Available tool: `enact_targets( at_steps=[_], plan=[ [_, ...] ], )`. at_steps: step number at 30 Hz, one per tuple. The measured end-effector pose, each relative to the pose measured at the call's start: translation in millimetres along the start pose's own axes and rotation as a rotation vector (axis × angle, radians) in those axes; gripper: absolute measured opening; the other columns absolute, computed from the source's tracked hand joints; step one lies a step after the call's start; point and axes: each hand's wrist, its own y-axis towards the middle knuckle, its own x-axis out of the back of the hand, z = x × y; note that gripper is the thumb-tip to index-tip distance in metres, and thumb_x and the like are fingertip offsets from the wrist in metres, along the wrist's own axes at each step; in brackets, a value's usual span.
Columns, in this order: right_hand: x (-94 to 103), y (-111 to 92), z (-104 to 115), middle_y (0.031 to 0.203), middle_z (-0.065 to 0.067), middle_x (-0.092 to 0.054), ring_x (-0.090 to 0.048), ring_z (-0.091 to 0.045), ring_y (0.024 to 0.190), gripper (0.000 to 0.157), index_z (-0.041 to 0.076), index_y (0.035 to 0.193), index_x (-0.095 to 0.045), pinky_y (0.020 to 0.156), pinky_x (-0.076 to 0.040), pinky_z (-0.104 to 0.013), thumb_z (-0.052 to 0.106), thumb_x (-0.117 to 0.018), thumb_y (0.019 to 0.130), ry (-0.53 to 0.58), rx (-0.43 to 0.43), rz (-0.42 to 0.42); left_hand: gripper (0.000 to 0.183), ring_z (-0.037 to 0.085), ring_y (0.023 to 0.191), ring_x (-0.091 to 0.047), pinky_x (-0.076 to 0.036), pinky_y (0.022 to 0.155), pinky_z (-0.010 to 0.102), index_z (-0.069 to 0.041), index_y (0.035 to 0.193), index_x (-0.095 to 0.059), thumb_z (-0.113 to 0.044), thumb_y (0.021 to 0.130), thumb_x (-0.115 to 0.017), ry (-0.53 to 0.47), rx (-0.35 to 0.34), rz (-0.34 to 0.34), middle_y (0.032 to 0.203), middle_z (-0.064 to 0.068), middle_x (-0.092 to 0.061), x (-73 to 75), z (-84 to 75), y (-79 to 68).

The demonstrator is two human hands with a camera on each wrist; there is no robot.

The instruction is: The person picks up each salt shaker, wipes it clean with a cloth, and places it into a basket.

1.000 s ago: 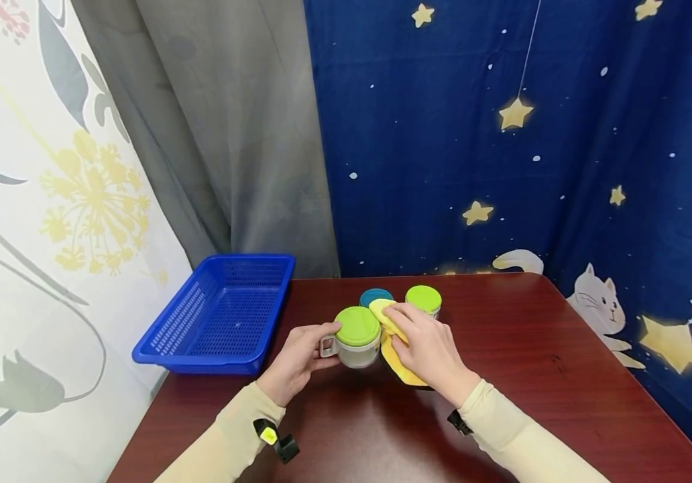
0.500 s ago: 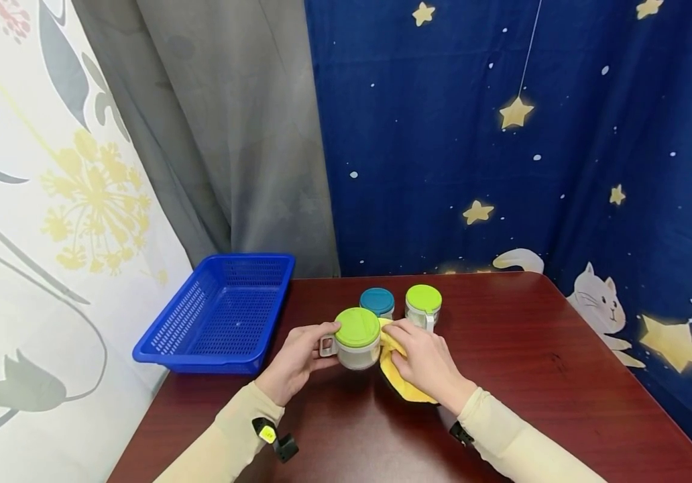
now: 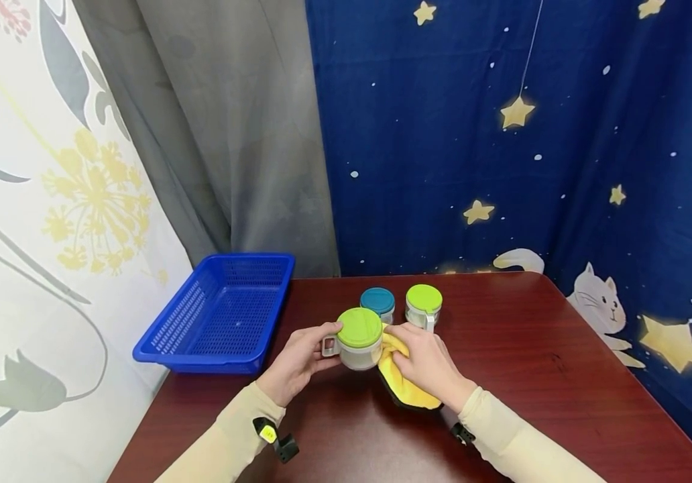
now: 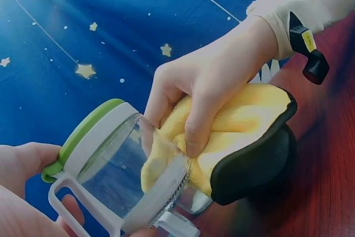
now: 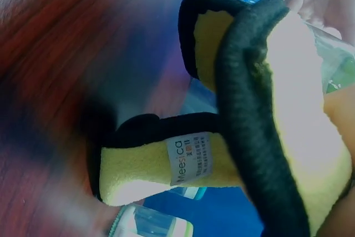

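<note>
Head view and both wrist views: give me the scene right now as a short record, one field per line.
Left grip: holds the near jar
Near jar: clear body, green lid on
Right grip: holds the yellow cloth, against the near jar
Yellow cloth: black edging
Behind: blue-lidded jar, second green-lidded jar
Blue basket: left side of the table

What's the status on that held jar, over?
Left hand holding green-lidded jar. Right hand gripping yellow cloth against jar's side. Blue-lidded jar and second green-lidded jar behind, seemingly not in the way.
</note>
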Motion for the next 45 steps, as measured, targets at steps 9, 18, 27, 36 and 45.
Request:
enact_targets(
  at_steps=[9, 18, 27, 36, 45],
  plan=[
    [10.0, 7.2, 2.4, 0.111, 0.008, -0.070, -0.066, -0.009, 0.097, 0.039, 0.020, 0.118, -0.073, 0.076, -0.056, -0.035, 0.012, -0.078, 0.080, 0.107, -0.073, 0.010, 0.044, 0.026, 0.097, -0.065, -0.053, 0.090, 0.051, 0.004, 0.116, -0.067, -0.030, 0.089, -0.076, -0.018, 0.008, 0.013, 0.097, 0.012, -0.064, 0.3, -2.7, -0.8],
    [26.5, 25.9, -0.2, 0.114, 0.012, -0.069, -0.064, -0.008, 0.099, 0.040, 0.022, 0.122, -0.072, 0.078, -0.056, -0.033, 0.015, -0.080, 0.083, 0.200, -0.075, -0.029, 0.050, 0.029, 0.104, -0.065, -0.054, 0.090, 0.049, 0.003, 0.121, -0.068, -0.036, 0.090, -0.076, 0.064, 0.012, 0.093, 0.118, 0.015, -0.066, 1.8, 2.1, -2.9],
    [26.6, 24.7, -0.2, 0.113, 0.013, -0.069, -0.063, -0.007, 0.096, 0.042, 0.023, 0.124, -0.071, 0.077, -0.054, -0.032, 0.014, -0.078, 0.084, 0.205, -0.067, 0.017, 0.047, 0.029, 0.102, -0.063, -0.055, 0.087, 0.049, 0.004, 0.118, -0.069, -0.031, 0.088, -0.079, 0.013, 0.025, 0.067, 0.112, 0.014, -0.064, 2.5, 1.2, -5.1],
    [6.6, 13.2, -5.7, 0.112, 0.007, -0.070, -0.064, -0.010, 0.098, 0.040, 0.016, 0.120, -0.072, 0.083, -0.054, -0.034, 0.009, -0.076, 0.081, 0.144, -0.013, 0.162, 0.044, 0.029, 0.097, -0.064, -0.056, 0.085, 0.049, 0.005, 0.114, -0.070, -0.029, 0.087, -0.079, -0.005, 0.017, 0.050, 0.105, 0.015, -0.065, 3.4, 1.8, -6.4],
    [3.8, 11.0, -2.4, 0.109, 0.011, -0.069, -0.060, -0.005, 0.090, 0.040, 0.019, 0.119, -0.072, 0.077, -0.053, -0.030, 0.010, -0.076, 0.081, 0.199, -0.036, 0.177, 0.033, 0.027, 0.084, -0.063, -0.057, 0.078, 0.044, -0.002, 0.102, -0.071, -0.030, 0.086, -0.078, 0.012, 0.040, -0.021, 0.085, 0.008, -0.058, 3.5, 3.9, -4.5]
  ],
)
